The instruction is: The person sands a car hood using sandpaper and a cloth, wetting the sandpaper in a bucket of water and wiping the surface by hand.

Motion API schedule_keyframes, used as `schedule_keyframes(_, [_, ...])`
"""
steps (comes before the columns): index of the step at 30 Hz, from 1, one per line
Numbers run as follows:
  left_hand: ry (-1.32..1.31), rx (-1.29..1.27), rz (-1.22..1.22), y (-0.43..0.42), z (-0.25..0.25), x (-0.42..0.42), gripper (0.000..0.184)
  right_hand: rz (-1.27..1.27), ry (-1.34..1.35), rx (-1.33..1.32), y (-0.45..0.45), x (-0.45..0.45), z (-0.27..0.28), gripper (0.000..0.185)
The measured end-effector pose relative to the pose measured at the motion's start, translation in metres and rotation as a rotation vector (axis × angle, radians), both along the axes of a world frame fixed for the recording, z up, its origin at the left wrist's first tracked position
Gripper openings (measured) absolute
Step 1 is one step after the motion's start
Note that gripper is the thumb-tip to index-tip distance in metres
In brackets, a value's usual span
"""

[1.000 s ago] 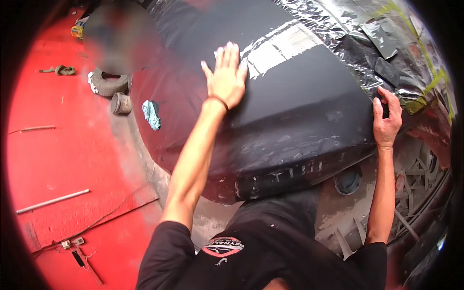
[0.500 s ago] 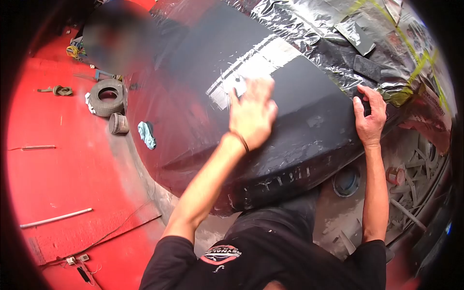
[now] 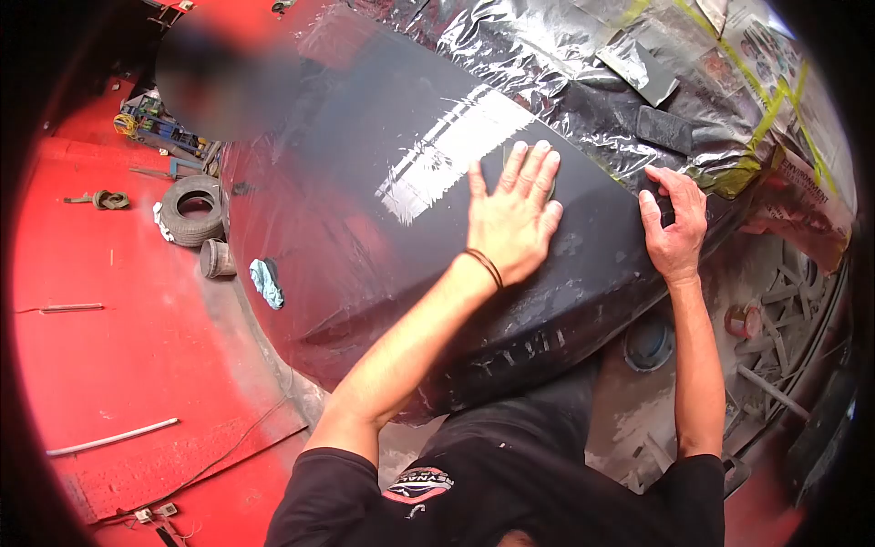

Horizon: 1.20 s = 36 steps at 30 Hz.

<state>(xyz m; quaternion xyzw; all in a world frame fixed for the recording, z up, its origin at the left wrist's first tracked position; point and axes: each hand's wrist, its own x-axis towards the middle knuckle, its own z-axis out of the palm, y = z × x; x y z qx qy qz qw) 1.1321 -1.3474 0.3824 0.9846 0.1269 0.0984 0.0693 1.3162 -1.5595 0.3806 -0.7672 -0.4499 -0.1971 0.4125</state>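
Note:
My left hand (image 3: 512, 219) lies palm down with its fingers stretched out on the dark grey car hood (image 3: 383, 100), just right of a bright, shiny patch (image 3: 456, 150). A thin edge of something flat seems to show beside the fingers; the hand hides most of it, and I cannot make out its kind. My right hand (image 3: 676, 223) is at the hood's right side, next to the plastic sheeting. Its fingers are bent, thumb and forefinger apart, and nothing shows between them.
Crinkled plastic sheeting (image 3: 510, 46) with yellow tape borders the hood. On it lie a dark block (image 3: 665, 129) and a grey flat piece (image 3: 640, 68). A light-blue cloth (image 3: 266, 283) rests at the hood's left edge. A tire (image 3: 193, 210) and a bucket (image 3: 217, 259) stand on the floor.
My left hand has moved right across the hood, off the shiny patch, uncovering it. My right hand keeps its place at the hood's side. The view has shifted slightly.

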Motion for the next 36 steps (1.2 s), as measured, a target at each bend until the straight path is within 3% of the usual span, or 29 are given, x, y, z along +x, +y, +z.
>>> schedule_keyframes(1, [0.066, 0.019, 0.015, 0.018, 0.004, 0.004, 0.065, 0.01, 0.004, 0.001, 0.0, 0.001, 0.0, 0.034])
schedule_keyframes(3, [0.096, 0.316, 0.255, 0.079, 0.002, 0.027, 0.065, -0.003, -0.006, 0.002, -0.001, 0.001, -0.001, 0.034])
schedule_keyframes(5, [0.051, -0.073, 0.321, 0.133, 0.021, 0.05, 0.065, -0.018, -0.019, 0.002, 0.001, 0.0, -0.001, 0.034])
schedule_keyframes(7, [0.029, -0.018, 0.382, 0.11, 0.012, 0.061, 0.069, -0.013, 0.0, 0.0, -0.001, 0.0, -0.001, 0.033])
schedule_keyframes(9, [0.246, 0.215, 0.24, 0.029, 0.023, 0.049, 0.068, -0.016, 0.01, 0.004, -0.001, 0.001, 0.0, 0.033])
schedule_keyframes(11, [-0.134, -0.008, 0.001, -0.03, 0.003, 0.028, 0.065, -0.014, 0.006, 0.011, 0.001, -0.001, 0.001, 0.033])
schedule_keyframes(14, [-0.014, 0.002, 0.066, 0.007, 0.01, 0.027, 0.062, -0.005, -0.008, 0.005, 0.001, 0.003, 0.002, 0.033])
schedule_keyframes(15, [0.14, 0.375, 0.157, 0.04, 0.015, 0.03, 0.061, -0.006, -0.017, 0.0, 0.001, 0.004, 0.002, 0.033])
schedule_keyframes(16, [-0.019, 0.25, 0.244, 0.092, -0.001, 0.043, 0.061, -0.008, -0.018, -0.008, 0.0, 0.002, 0.0, 0.033])
schedule_keyframes(17, [-0.03, -0.038, 0.24, 0.121, 0.013, 0.048, 0.061, -0.023, -0.009, -0.011, 0.0, 0.001, 0.0, 0.032])
schedule_keyframes(19, [-0.074, 0.029, 0.314, 0.11, 0.001, 0.057, 0.064, -0.022, -0.022, 0.018, 0.001, 0.003, -0.002, 0.031])
schedule_keyframes(21, [0.011, 0.15, 0.267, 0.043, 0.0, 0.048, 0.067, -0.026, 0.002, 0.012, 0.001, 0.002, -0.001, 0.031])
schedule_keyframes(25, [-0.119, -0.041, -0.089, -0.04, -0.008, 0.023, 0.065, -0.031, -0.011, -0.002, 0.001, 0.001, -0.002, 0.032])
schedule_keyframes(27, [0.025, 0.101, -0.19, -0.014, 0.007, 0.003, 0.066, -0.034, -0.036, -0.013, 0.0, 0.003, -0.003, 0.032])
schedule_keyframes(32, [0.17, 0.022, -0.394, 0.045, 0.013, -0.081, 0.066, -0.046, -0.023, -0.024, 0.002, 0.004, -0.003, 0.033])
schedule_keyframes(36, [0.083, 0.054, -0.529, 0.027, 0.02, 0.007, 0.064, -0.037, -0.017, -0.011, 0.001, 0.003, -0.003, 0.033])
